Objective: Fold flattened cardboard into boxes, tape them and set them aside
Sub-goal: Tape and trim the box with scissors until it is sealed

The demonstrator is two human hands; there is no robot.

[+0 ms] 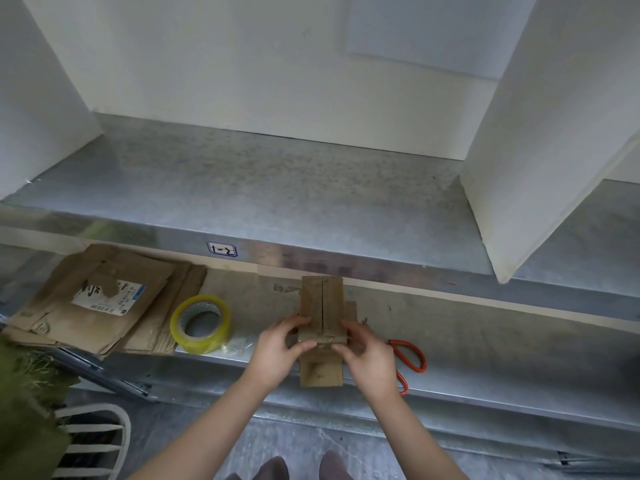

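Note:
A small brown cardboard box (322, 306) stands on the lower metal shelf (485, 344), its two top flaps meeting in a centre seam. My left hand (282, 348) grips its near left edge, and my right hand (363, 355) grips its near right edge. Thumbs press on the near end of the seam, where a bit of clear tape shows. A flap (321, 374) hangs down below the hands. A roll of yellow-tinted clear tape (201, 323) lies to the left of the box. A stack of flattened cardboard (100, 303) lies further left.
Orange-handled scissors (408, 358) lie on the shelf just right of my right hand. An upper metal shelf (277, 188) overhangs, with white boards (540, 140) standing on it. A white chair back (97, 441) and green cloth (27, 410) sit at lower left.

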